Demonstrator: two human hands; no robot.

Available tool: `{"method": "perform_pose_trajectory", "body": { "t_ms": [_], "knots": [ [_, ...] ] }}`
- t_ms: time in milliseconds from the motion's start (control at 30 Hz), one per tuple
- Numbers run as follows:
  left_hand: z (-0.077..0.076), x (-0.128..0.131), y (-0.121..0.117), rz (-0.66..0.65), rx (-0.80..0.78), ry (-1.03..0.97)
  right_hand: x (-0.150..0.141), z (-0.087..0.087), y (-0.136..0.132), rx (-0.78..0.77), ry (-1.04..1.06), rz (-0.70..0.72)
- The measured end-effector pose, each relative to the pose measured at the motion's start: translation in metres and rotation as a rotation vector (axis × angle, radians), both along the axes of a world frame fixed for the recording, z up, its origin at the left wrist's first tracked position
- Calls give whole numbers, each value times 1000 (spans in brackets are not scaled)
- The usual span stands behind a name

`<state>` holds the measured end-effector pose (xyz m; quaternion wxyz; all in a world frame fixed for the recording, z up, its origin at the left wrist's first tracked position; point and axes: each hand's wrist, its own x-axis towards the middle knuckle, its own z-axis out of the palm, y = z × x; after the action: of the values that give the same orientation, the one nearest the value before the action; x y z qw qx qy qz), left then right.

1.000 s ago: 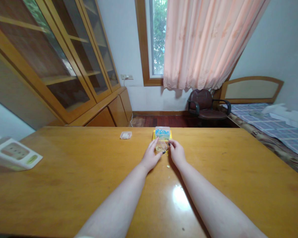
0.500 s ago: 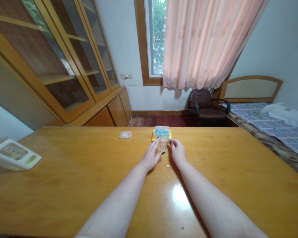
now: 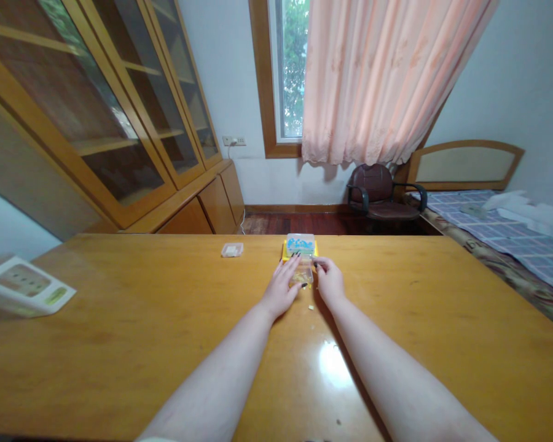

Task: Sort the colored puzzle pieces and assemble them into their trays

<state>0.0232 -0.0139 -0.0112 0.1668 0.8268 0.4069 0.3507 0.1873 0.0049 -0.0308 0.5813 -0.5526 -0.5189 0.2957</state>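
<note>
My left hand is around a small clear plastic box, its fingers along the far left side and its thumb at the near edge. Small yellowish pieces show inside the box, with a few more yellow bits on the table at its near right edge. My right hand is closed in a pinch by the box's far right corner; what its fingertips hold, if anything, is too small to tell. Just beyond stands a clear case with blue pieces, resting on a yellow base.
On the wooden table, a small clear container lies to the left. A pale little piece sits near my right wrist. A white box stands at the far left. Past the table are a chair and a bed.
The clear plastic box was tilted and has turned to sit straighter in my left hand. The left fingers have shifted slightly along it. My right hand stays almost in place.
</note>
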Motion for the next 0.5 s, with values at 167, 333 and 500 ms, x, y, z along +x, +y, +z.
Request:
{"method": "perform_pose_trajectory", "body": {
  "t_ms": [167,333,500],
  "knots": [
    [1,1,-1,36,-15,-43,0,-4,2,12,7,0],
    [-1,2,-1,59,-42,-177,-1,-3,1,37,-8,55],
    [-5,5,8,117,-184,-684,-8,9,-13,110,-71,322]
  ]
}}
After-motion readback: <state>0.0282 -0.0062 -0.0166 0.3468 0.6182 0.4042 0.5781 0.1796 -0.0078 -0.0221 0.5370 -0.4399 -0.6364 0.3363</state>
